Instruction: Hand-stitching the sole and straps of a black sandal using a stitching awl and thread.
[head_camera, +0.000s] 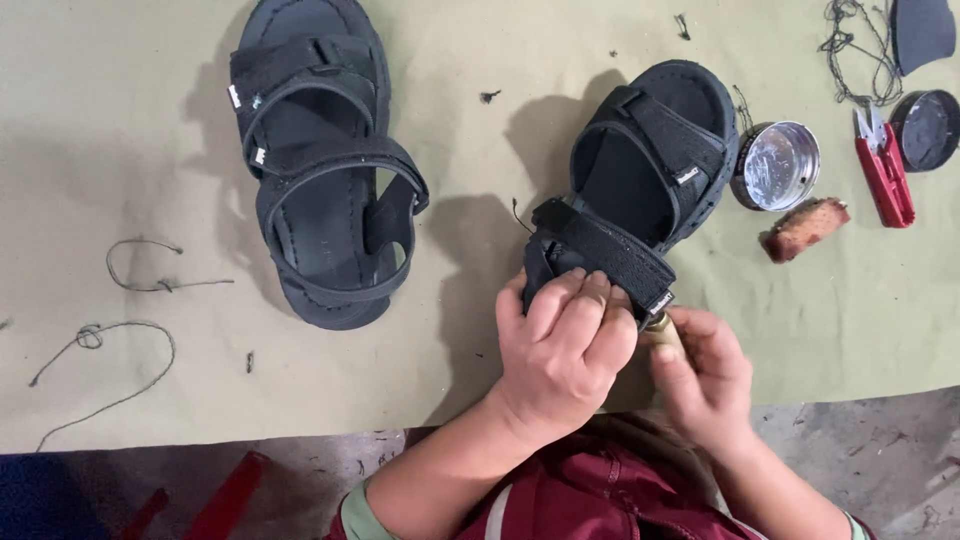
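Note:
A black strapped sandal (650, 160) lies tilted on the olive cloth (120, 110), its near end lifted toward me. My left hand (562, 350) grips that near end, fingers curled over the front strap. My right hand (706, 378) holds a small tool with a pale wooden handle (664, 330), pressed against the sandal's edge just under the strap. The tool's tip is hidden. A second black sandal (325, 165) lies flat to the left, untouched.
To the right sit an open round metal tin (778, 165), a brownish lump (805, 228), red thread snips (884, 172), a dark lid (926, 128) and tangled thread (850, 50). Loose thread pieces (120, 320) lie at left. The cloth's edge (250, 440) meets concrete floor.

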